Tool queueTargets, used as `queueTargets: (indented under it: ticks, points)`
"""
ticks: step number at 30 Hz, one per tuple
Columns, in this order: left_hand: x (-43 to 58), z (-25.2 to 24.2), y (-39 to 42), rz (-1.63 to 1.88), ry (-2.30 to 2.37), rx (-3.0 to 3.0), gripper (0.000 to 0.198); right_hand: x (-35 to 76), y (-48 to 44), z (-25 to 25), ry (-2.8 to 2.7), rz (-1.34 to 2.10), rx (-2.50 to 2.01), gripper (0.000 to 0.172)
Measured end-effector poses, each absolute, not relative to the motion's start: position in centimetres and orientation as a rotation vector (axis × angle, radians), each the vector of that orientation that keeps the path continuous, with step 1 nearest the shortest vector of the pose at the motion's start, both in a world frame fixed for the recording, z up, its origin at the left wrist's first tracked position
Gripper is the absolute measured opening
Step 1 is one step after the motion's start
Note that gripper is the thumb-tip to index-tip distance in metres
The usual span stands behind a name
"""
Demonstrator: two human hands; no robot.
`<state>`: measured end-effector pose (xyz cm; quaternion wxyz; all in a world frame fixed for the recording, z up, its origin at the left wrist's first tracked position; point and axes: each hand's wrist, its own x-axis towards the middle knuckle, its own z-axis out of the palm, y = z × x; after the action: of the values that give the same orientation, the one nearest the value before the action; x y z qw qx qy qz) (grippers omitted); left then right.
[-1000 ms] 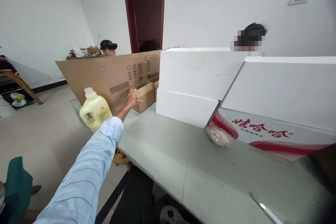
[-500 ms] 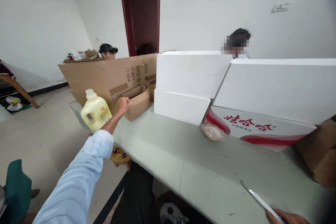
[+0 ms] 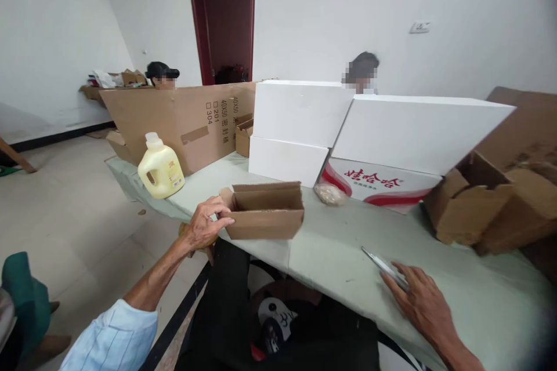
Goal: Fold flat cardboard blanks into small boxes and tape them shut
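Note:
My left hand [image 3: 204, 227] grips the left end of a small open cardboard box [image 3: 265, 211] that sits on the pale green table [image 3: 331, 249] near its front edge. The box's top flaps are open and its inside looks empty. My right hand [image 3: 420, 298] lies on the table at the lower right, its fingers resting on a thin silver blade-like tool [image 3: 383, 266]. A small clear bag of something brownish [image 3: 329, 193] lies just behind the box.
Stacked white foam boxes [image 3: 300, 122], one over a red-printed carton [image 3: 374, 182], line the table's back. A yellow jug [image 3: 161, 169] and a large cardboard sheet [image 3: 174, 122] stand at left. More open cartons [image 3: 478, 208] sit at right. Two people sit behind the boxes.
My left hand took hold of the small cardboard box at the far left and pulled it toward me to the table's front. My right hand came into view and settled on the silver tool.

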<state>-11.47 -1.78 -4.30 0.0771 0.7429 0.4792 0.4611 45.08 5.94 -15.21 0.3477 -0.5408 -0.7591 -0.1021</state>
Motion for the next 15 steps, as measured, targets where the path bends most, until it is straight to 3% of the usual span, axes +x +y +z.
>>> queueTargets:
  ticks: [6,11,15]
  points:
    - [-8.0,-5.2,-4.5,1.352,1.249,2.294,0.009,36.3,0.7,-9.6,-1.871,0.061,-1.182,0.054]
    - [-7.7,-5.5,-6.0,1.274,1.240,2.323,0.010,29.6,-3.5,-5.6,-2.042,-0.233,-0.888,0.062]
    - [-7.6,-5.6,-7.2,1.198,1.230,2.386,0.009,27.3,-4.2,-4.8,-2.224,-0.412,-0.772,0.049]
